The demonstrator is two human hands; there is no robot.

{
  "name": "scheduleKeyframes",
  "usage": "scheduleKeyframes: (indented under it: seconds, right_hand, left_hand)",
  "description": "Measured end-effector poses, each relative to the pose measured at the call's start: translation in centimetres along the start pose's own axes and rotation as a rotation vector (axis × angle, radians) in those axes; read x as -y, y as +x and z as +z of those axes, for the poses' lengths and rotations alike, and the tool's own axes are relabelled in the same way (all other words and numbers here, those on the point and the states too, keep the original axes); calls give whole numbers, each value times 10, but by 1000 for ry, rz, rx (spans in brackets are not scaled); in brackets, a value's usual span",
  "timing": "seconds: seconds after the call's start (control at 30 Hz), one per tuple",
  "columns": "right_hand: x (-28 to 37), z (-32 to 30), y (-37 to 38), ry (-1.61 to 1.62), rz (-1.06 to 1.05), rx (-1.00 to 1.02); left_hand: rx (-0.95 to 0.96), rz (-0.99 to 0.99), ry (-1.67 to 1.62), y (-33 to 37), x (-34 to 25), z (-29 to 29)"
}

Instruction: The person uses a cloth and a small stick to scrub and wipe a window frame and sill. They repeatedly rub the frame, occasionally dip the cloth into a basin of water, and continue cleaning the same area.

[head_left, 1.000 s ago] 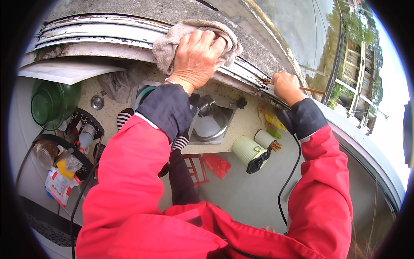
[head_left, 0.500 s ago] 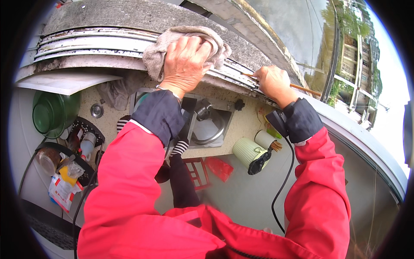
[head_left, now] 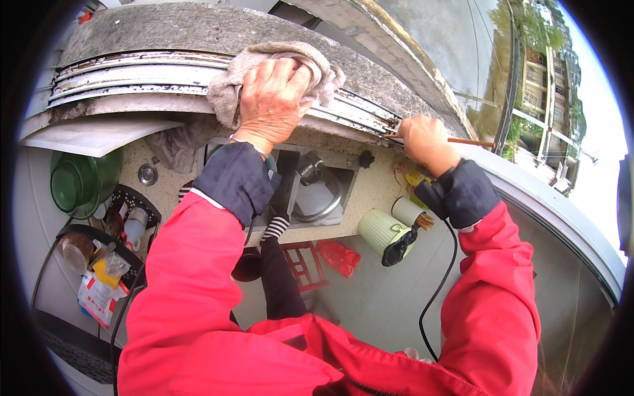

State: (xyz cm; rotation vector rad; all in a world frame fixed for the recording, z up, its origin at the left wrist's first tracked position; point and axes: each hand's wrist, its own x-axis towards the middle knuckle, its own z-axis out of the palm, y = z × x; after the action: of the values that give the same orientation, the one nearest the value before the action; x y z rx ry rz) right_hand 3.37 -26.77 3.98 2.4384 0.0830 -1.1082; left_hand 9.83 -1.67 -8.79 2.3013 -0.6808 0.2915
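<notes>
A greyish-beige cloth [head_left: 234,82] lies bunched on the white sliding-window track [head_left: 158,76], whose paint is chipped and dirty. My left hand [head_left: 274,99] presses down on this cloth with curled fingers, gripping it against the track. Farther right, my right hand [head_left: 424,142] is closed around a thin brown wooden stick [head_left: 470,141], perhaps a chopstick. The stick's left tip touches or nearly touches the track, beside dark dirt in the grooves. Its other end sticks out to the right of my fist.
Below the track, a sink [head_left: 323,198] is set in a speckled counter [head_left: 370,178]. A green basin [head_left: 86,181] and black baskets [head_left: 135,198] with bottles stand at left. At right are a pale green bin [head_left: 380,231] and a cup [head_left: 406,210] of sticks. A concrete ledge [head_left: 165,26] runs beyond the track.
My left hand and the cloth have shifted slightly left. My right hand has moved slightly right and nearer with the stick, whose left tip now sits lower along the track.
</notes>
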Motion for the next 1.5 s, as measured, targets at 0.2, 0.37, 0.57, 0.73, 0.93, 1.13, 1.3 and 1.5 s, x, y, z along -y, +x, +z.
scheduleKeyframes:
  seconds: [0.2, 0.37, 0.57, 0.73, 0.93, 1.13, 1.3, 1.5]
  right_hand:
    - [15, 18, -14, 85, 46, -222]
    - [20, 9, -10, 34, 98, -67]
    - [46, 9, -17, 150, 148, -174]
    - [84, -2, -13, 321, 111, -353]
    - [104, -1, 2, 568, 8, -626]
    - [68, 16, -34, 725, 110, -611]
    - [62, 36, -59, 855, 261, -626]
    - [57, 61, -92, 1066, 429, -591]
  left_hand:
    - [-22, -14, -6, 0, -3, 2]
    - [-17, -5, 15, -1, 0, 2]
    - [-21, -12, 1, -1, -1, 2]
    - [-1, -22, -13, 2, -3, -1]
    - [39, -10, -4, 0, -1, -5]
    - [6, -2, 46, 0, -2, -3]
    - [55, -12, 79, 0, -1, 0]
    - [16, -11, 33, 6, 3, 0]
